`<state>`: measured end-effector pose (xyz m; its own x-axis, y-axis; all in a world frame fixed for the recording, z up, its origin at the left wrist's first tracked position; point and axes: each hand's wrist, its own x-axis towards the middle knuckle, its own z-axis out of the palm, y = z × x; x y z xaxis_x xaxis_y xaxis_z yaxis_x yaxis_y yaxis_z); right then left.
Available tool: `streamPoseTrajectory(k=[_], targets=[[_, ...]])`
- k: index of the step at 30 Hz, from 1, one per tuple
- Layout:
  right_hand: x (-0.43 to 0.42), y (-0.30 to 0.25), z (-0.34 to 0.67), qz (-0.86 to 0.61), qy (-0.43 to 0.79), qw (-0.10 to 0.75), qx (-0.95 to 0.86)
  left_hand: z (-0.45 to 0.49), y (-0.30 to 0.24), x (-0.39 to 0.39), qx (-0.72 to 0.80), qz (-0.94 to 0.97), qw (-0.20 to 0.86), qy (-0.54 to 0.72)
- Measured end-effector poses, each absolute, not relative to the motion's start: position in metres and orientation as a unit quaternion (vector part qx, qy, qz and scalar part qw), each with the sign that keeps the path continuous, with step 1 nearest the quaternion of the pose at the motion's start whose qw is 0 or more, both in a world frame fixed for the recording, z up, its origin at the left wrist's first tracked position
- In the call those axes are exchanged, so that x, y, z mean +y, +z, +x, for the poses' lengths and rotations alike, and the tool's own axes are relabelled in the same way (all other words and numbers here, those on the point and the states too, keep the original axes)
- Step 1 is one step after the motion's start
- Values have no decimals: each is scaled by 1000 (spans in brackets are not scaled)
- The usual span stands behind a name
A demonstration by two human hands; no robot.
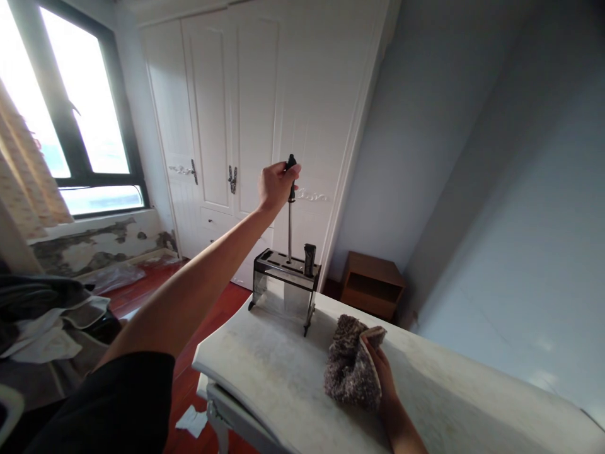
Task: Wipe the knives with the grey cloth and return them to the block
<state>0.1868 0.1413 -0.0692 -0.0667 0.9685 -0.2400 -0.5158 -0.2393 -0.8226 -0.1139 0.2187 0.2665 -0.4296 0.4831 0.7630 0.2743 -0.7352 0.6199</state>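
Observation:
My left hand (275, 185) is raised and closed round the black handle of a sharpening steel (290, 227), whose thin rod points straight down with its tip at a slot of the knife block (283, 285). The block stands at the far end of the white table (265, 372), and one black knife handle (309, 259) sticks up from it. My right hand (382, 372) rests on the table, gripping a fuzzy grey cloth (350, 369) that lies bunched under its fingers.
White wardrobe doors (246, 113) stand behind the table. A small brown wooden cabinet (371, 285) sits by the wall at right. Clothes lie piled (47, 315) at left under the window. Scraps of paper (191, 421) lie on the red wooden floor.

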Motion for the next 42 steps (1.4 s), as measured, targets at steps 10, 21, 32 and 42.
streamPoseTrajectory(k=[10, 21, 32, 42], targets=[[146, -73, 189, -425, 674, 544, -263, -122, 258, 228, 388, 546, 40, 741], [148, -76, 190, -423, 681, 537, -262, -120, 259, 231, 392, 558, 18, 731], [150, -80, 192, -399, 690, 538, -276, -116, 264, 230, 391, 564, 10, 728], [150, -82, 192, -384, 696, 541, -273, -114, 260, 232, 398, 559, 12, 727]])
